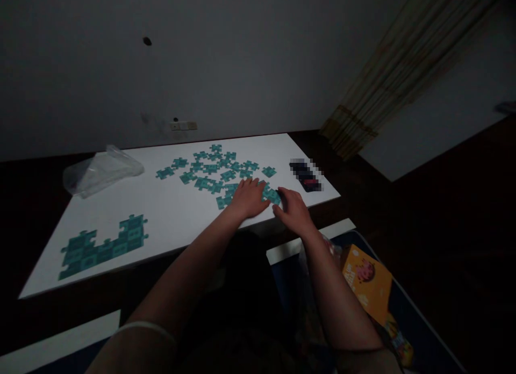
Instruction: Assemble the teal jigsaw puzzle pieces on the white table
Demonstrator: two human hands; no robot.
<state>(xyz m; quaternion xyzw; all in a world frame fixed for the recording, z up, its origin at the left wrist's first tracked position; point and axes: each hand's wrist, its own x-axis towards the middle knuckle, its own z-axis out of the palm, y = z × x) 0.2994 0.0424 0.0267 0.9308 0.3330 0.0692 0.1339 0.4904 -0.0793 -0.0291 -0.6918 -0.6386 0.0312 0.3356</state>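
My left hand (250, 198) lies flat, fingers stretched forward, over the near edge of a heap of loose teal puzzle pieces (210, 168). Just right of it, my right hand (295, 210) has thumb and index finger around a teal puzzle piece (273, 196) close to the table's front edge. Partly covered by my left hand are a few more pieces. Toward the front left of the table, a joined section of puzzle (107, 250) lies flat, with a gap in its upper side.
The white table (177, 218) carries a clear plastic bag (102, 172) at its left back and a dark phone-like object (306, 175), pixelated, on the right. Below my right arm are an orange box (368, 282) and a blue-topped seat or bench. A wall stands behind the table.
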